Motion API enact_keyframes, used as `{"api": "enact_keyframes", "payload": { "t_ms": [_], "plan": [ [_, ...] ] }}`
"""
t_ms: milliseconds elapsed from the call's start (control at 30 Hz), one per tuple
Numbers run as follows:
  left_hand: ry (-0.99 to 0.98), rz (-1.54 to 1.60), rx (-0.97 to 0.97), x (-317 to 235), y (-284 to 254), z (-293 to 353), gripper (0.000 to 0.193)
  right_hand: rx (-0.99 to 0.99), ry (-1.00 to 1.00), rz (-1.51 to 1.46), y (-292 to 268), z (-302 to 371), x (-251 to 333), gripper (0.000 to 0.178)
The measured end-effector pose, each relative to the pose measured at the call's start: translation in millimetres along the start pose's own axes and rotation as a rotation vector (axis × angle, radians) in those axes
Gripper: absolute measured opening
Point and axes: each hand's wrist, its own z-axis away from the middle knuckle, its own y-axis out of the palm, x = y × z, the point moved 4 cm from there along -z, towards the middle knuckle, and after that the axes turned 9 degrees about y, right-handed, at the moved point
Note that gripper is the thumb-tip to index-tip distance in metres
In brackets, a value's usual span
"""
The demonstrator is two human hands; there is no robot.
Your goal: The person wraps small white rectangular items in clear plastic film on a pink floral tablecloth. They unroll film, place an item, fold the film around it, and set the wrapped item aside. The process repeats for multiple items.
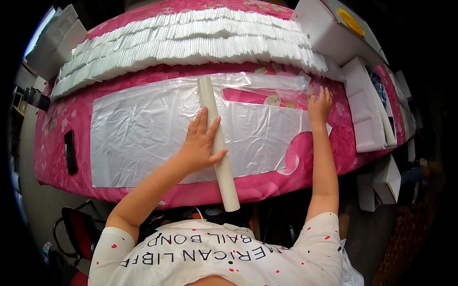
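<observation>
A large translucent plastic bag [138,133] lies flat and wrinkled on the table, with long strips like handles at its right end. Across it rests a long off-white tube [208,97], its near end sticking out past the table's front edge. My left hand [201,143] lies on the tube with its fingers spread, pressing rather than wrapped round it. At the bag's right end, my right hand [319,108] is beside the strips, fingers apart and partly bent. Whether its fingertips touch the film is hard to make out.
Behind the bag, long rows of folded white packets [191,47] span the pink flowered tablecloth [55,157]. White foam boxes [329,31] stand at the back right, another foam tray [365,114] at the right. A black phone [70,151] lies at the left, near a dark cylinder [36,98].
</observation>
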Motion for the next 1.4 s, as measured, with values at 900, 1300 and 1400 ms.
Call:
{"api": "enact_keyframes", "payload": {
  "t_ms": [900,1300,1400],
  "plan": [
    [-0.021,0.008,0.002,-31.2,10.7,18.4,0.086,0.069,0.018,0.532,-85.6,81.7,-23.1,0.045],
    [-0.026,-0.018,0.028,-30.9,8.6,15.0,0.085,0.402,-0.068,-0.043,-27.2,90.3,-41.7,0.047],
    [-0.023,-0.012,0.033,-30.3,9.5,14.9,0.085,0.249,0.028,0.000,-40.0,80.8,-88.8,0.037]
  ]
}}
